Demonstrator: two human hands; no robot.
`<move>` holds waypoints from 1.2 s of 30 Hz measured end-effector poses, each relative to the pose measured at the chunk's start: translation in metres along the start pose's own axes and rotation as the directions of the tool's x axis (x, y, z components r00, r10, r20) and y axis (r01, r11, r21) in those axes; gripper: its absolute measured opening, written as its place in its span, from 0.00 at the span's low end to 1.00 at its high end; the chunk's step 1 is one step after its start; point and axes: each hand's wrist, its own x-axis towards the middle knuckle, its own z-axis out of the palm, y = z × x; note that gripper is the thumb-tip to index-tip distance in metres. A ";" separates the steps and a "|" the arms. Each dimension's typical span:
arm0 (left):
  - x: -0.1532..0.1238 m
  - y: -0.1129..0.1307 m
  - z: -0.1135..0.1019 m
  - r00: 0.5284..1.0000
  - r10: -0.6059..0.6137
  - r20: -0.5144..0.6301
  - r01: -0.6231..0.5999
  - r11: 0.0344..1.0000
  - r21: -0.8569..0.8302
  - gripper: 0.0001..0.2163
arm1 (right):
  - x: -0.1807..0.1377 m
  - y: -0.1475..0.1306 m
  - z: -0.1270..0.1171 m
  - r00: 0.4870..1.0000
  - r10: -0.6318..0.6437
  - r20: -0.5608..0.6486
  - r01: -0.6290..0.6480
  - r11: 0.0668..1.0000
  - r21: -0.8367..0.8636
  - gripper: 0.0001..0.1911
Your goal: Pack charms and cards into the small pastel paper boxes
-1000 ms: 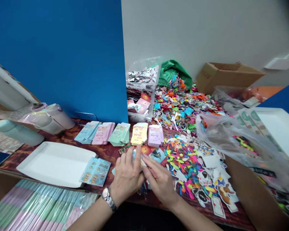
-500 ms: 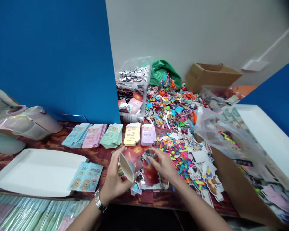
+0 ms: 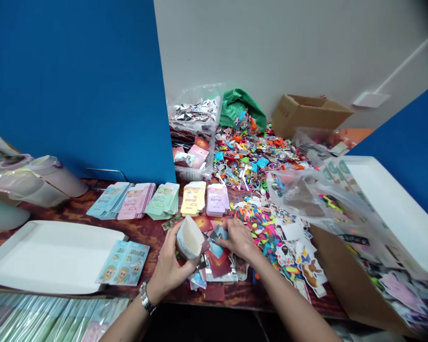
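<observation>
My left hand [image 3: 169,268] is wrapped round a light blue paper packet [image 3: 186,244], its open mouth facing up and toward me. Just right of it, my right hand [image 3: 239,241] pinches a small picture card [image 3: 219,233] with blue on it. Beneath both hands lies a loose heap of reddish cards [image 3: 219,266] and silvery sachets. Behind the hands stand stacks of flat packets: blue [image 3: 109,199], pink [image 3: 135,200], green [image 3: 163,199], yellow [image 3: 192,198] and purple [image 3: 217,199].
Two blue packets [image 3: 124,263] rest over the edge of a white tray [image 3: 50,256]. Colourful small pieces [image 3: 260,228] and cut-out stickers [image 3: 308,266] spread to the right, beside a cardboard box flap [image 3: 349,280]. Clear bins [image 3: 196,137] and a trinket pile [image 3: 249,152] stand behind.
My left hand has tilted the packet more upright, so its mouth shows wider. My right hand has turned slightly, and the card's picture shows more. A clear bag at right has shifted.
</observation>
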 end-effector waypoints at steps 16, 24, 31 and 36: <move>0.002 -0.012 0.001 0.993 -0.070 -0.097 0.085 0.984 0.160 0.26 | 0.014 0.008 0.003 0.991 0.107 0.085 -0.096 0.987 -0.131 0.41; 0.003 -0.017 -0.004 0.995 -0.048 -0.088 0.066 0.975 0.214 0.25 | -0.005 0.007 -0.015 0.993 -0.031 -0.113 0.049 0.985 0.164 0.10; 0.006 -0.011 -0.002 0.997 0.039 -0.073 -0.012 0.941 0.338 0.25 | -0.029 -0.021 -0.054 0.743 0.226 -0.630 0.354 0.667 0.656 0.10; 0.003 -0.008 0.012 1.000 0.020 -0.020 -0.015 0.965 0.261 0.29 | -0.031 -0.046 -0.044 0.740 0.009 -0.672 0.457 0.727 0.513 0.04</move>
